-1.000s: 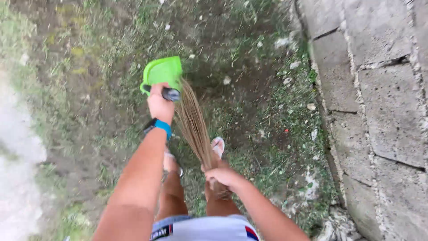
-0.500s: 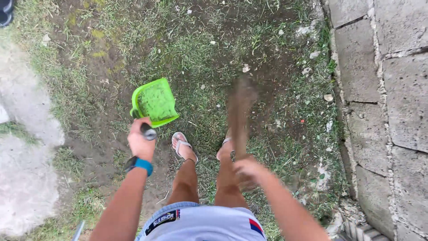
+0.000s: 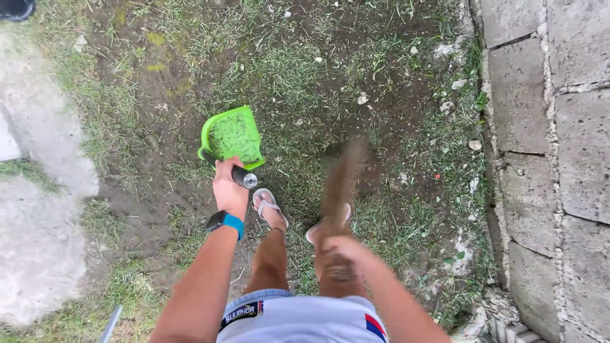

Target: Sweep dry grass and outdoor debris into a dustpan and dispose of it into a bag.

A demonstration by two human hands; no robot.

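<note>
Outdoor yard: patchy green grass and bare brown soil; grey concrete-block wall at right; pale concrete slab at left.

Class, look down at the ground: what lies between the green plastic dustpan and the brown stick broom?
In the head view, only patchy grass and bare soil lie between the green plastic dustpan and the brown stick broom, with a small pale scrap there.

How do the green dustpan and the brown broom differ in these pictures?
The green dustpan is a sharp, solid plastic scoop; the broom is a blurred bundle of thin brown sticks. The left hand grips the dustpan's dark handle; the right hand grips the broom. Both point forward over the grass.
</note>
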